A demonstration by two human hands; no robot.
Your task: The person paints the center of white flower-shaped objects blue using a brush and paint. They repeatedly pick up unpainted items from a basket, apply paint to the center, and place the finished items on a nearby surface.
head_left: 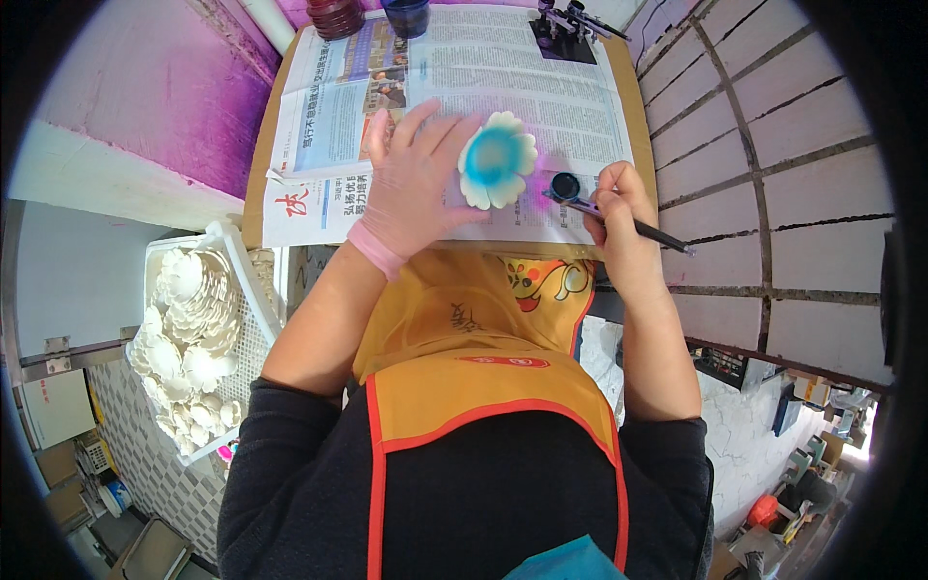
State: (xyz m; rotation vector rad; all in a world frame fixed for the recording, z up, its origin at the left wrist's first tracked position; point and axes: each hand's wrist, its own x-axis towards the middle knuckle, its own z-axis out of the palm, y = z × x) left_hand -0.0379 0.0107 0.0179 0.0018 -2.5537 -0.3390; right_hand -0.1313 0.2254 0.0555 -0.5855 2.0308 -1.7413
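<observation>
A white, scallop-edged flower-shaped piece (pixel 497 160) with a blue ring sprayed around its pale centre lies before me over the newspaper (pixel 493 80). My left hand (pixel 420 174), in a thin pink glove, is at its left edge with fingers spread; whether it grips the piece I cannot tell. Bare, my right hand (pixel 622 206) is closed around an airbrush (pixel 652 233), whose small round cup (pixel 565 185) holds dark blue liquid. The airbrush tip points left towards the flower piece, apart from it. A faint magenta stain marks the newspaper between them.
At the board's far edge stand a dark red jar (pixel 336 16), a blue cup (pixel 406 16) and a black stand holding airbrushes (pixel 564 36). A white plastic basket (pixel 250 290) of white flower-shaped pieces (pixel 190 312) is at lower left. A tiled wall (pixel 768 174) rises at right.
</observation>
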